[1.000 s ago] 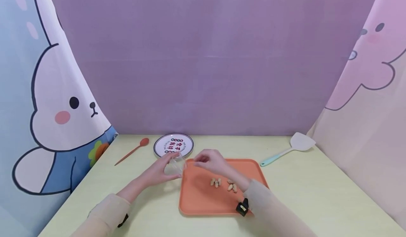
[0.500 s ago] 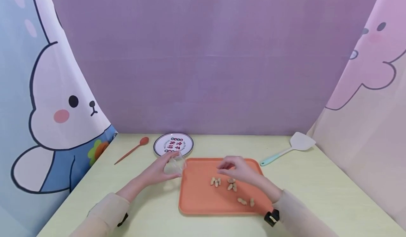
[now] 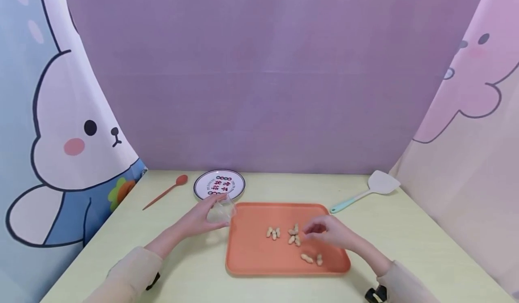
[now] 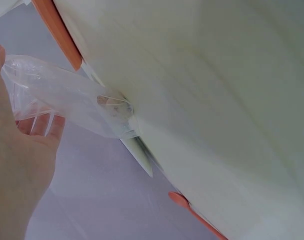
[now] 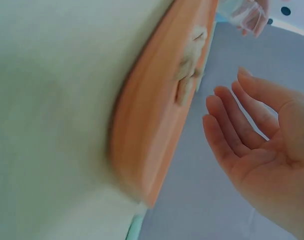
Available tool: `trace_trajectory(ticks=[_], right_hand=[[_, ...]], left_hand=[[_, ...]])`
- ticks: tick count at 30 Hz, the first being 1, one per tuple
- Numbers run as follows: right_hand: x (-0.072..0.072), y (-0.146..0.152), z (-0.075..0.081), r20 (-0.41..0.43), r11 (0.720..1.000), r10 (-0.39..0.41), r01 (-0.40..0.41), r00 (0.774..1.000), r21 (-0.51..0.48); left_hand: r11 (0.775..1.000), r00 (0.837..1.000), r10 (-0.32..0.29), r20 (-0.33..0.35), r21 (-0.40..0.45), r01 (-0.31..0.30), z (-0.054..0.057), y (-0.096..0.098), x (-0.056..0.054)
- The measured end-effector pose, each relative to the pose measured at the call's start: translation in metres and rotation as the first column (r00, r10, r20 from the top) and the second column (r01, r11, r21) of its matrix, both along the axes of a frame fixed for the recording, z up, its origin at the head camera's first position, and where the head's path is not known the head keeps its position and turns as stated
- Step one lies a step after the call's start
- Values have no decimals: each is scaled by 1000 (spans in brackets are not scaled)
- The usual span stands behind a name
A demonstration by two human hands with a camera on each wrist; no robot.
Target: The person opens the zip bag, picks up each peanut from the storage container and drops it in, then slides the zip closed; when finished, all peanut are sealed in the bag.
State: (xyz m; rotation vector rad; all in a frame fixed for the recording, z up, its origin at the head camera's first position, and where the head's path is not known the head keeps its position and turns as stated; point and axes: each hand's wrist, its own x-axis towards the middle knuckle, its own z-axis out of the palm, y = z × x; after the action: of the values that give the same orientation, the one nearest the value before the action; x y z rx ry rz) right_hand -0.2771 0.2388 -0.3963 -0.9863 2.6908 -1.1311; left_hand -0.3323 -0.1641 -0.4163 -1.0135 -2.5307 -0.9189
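Peanuts (image 3: 307, 258): were tan, in shell, waisted; lay in groups of three, four and two on the orange tray (image 3: 255, 258).
Nearest pair's axes: left one slanted toward near right; right one ran near to far.
Clear plastic cup (image 3: 221, 212): was held tilted by the tray's left edge; mouth direction unclear.
Left hand (image 3: 198, 217): grasped the cup.
Right hand (image 3: 330, 232): held nothing, fingers loosely bent.

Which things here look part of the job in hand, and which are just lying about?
Part of the job, seemingly:
clear plastic container, in the left hand
peanuts, near the right hand
orange tray bearing the peanuts

Lying about:
red spoon
printed plate
spatula
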Motion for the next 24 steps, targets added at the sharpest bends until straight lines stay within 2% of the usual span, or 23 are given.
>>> trace_trajectory(ticks=[7, 13, 17, 24], right_hand=[[6, 20, -8, 52, 998, 27, -30, 998, 63], [10, 26, -10, 123, 996, 71, -78, 990, 51], [12, 29, -11, 123, 991, 101, -110, 987, 73], [14, 33, -15, 227, 982, 172, -185, 958, 35]], left_hand=[[1000, 1000, -2, -5, -4, 2, 1, 0, 0], [1000, 1000, 9, 9, -8, -9, -1, -1, 0], [1000, 1000, 7, 10, -5, -7, -1, 0, 1], [1000, 1000, 2, 24, 2, -2, -1, 0, 0]])
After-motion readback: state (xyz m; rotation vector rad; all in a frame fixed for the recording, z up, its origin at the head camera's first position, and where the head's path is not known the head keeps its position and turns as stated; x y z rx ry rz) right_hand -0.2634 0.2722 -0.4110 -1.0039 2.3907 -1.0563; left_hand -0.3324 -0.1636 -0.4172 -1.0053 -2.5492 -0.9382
